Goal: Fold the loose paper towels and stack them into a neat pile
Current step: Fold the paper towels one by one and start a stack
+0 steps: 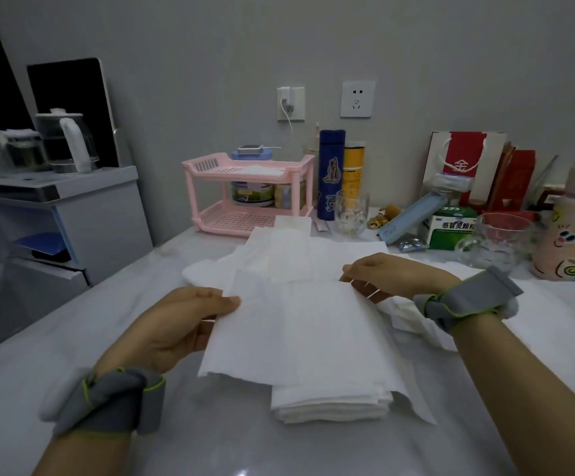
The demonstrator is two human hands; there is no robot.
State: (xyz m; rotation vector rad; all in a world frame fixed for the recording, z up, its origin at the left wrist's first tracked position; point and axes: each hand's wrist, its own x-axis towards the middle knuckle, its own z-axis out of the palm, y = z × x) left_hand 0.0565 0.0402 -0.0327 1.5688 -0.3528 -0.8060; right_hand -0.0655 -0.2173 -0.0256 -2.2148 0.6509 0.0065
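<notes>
A white paper towel [296, 334] is held above the table between both hands. My left hand [183, 324] pinches its upper left corner between thumb and fingers. My right hand [385, 276] pinches its upper right corner. Under the towel's lower edge lies a pile of folded towels [330, 405] near the table's front. Behind the held towel, several loose towels [299, 255] lie spread flat on the table. More crumpled towel [413, 321] shows under my right wrist.
A pink two-tier rack [248, 194] stands at the back centre. A blue flask [331, 173], a yellow tube [353, 173], a glass mug [351, 213], a green box [451, 228], another glass [499, 242] and a pink jug [574, 218] line the back right. Kettles [62, 142] stand left on a cabinet.
</notes>
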